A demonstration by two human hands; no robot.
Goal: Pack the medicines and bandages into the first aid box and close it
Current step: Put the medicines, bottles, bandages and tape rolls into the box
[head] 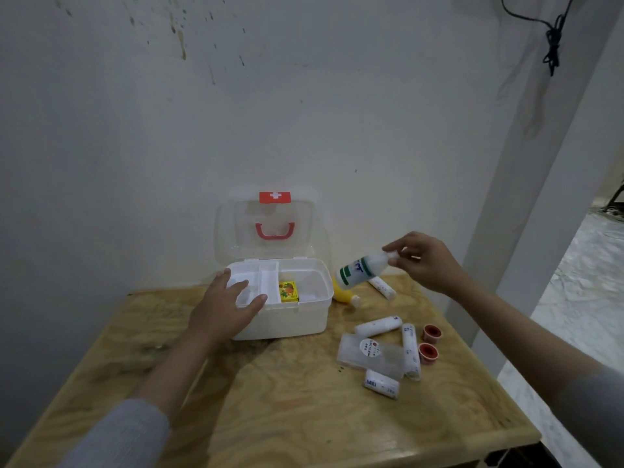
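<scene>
Wooden table (277,417): first aid box (287,319), bandage rolls (378,325), yellow bottle (342,293)

Wooden table (287,417); stained white wall (169,113); black cable (553,38) hanging top right.

Left sleeve (125,430): we are wearing a light grey, finely ribbed knit, and it is ending partway up the forearm.
Right sleeve (589,405): we are wearing the same grey knit, pushed up toward the elbow.
Left hand (224,307): we are wearing nothing on it.
Right hand (423,261): we are wearing nothing on it either.
</scene>
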